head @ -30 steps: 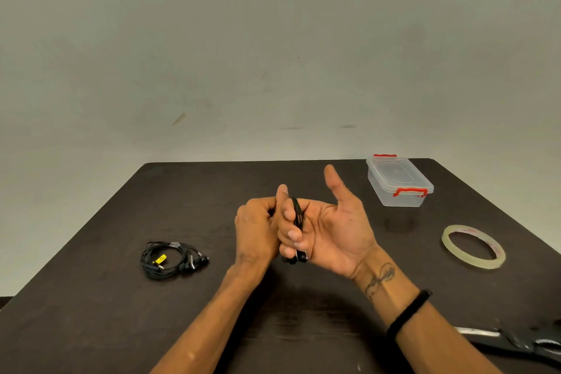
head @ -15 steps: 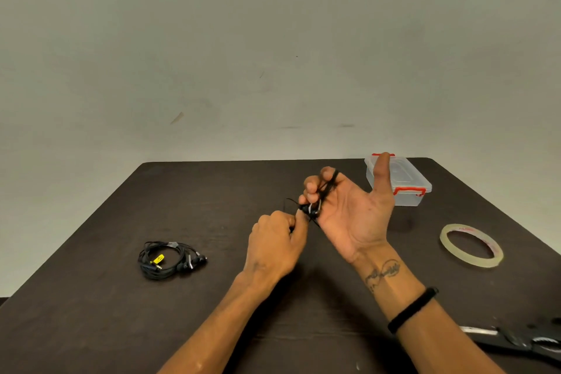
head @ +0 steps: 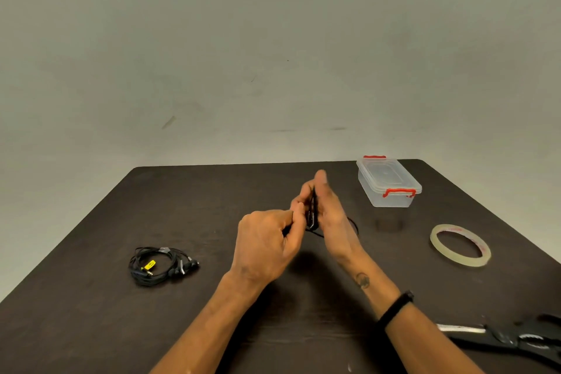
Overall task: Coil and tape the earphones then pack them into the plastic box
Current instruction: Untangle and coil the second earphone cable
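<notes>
Both hands meet above the counter [head: 212, 328]: the right hand [head: 331, 215] carries the earphones [head: 312, 212] coil upright around its fingers, and the left hand [head: 267, 243], just beside, pinches the loose cord end.

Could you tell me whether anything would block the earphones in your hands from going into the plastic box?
Yes: the plastic box has its lid on, red clips down. Otherwise only bare table shows between the earphones, held in both hands, and the box; the tape roll sits off to the side.
</notes>
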Demonstrator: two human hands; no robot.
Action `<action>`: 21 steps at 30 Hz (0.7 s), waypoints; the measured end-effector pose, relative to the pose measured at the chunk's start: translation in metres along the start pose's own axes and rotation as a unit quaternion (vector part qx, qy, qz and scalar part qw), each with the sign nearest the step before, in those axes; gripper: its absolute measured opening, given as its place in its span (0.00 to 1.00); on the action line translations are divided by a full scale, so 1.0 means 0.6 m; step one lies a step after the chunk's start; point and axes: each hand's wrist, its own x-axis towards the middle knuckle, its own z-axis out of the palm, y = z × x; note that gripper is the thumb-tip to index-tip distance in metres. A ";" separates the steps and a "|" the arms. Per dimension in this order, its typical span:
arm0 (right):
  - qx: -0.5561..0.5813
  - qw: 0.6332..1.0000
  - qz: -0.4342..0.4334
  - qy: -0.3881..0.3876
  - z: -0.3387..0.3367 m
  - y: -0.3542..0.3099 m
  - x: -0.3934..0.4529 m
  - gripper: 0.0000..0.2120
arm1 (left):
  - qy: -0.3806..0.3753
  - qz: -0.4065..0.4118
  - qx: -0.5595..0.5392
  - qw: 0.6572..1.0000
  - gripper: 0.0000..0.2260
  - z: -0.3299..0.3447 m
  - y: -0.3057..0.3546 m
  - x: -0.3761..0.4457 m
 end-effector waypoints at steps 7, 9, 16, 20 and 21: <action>-0.177 0.978 -0.031 -0.103 0.016 0.000 -0.021 0.32 | 0.042 -0.017 -0.018 0.999 0.26 -0.007 -0.032 0.002; -0.208 0.970 -0.017 -0.125 0.022 0.000 -0.025 0.35 | 0.060 -0.019 -0.013 0.998 0.26 -0.014 -0.034 0.006; -0.320 0.931 -0.128 -0.121 0.031 0.007 -0.026 0.38 | 0.104 -0.058 0.007 0.993 0.27 -0.034 -0.039 0.018; -0.361 0.907 -0.172 -0.131 0.038 0.000 -0.035 0.36 | 0.117 -0.055 0.041 0.991 0.28 -0.041 -0.041 0.020; -0.347 0.914 -0.157 -0.138 0.042 -0.002 -0.037 0.39 | 0.118 -0.054 0.038 0.991 0.28 -0.041 -0.042 0.020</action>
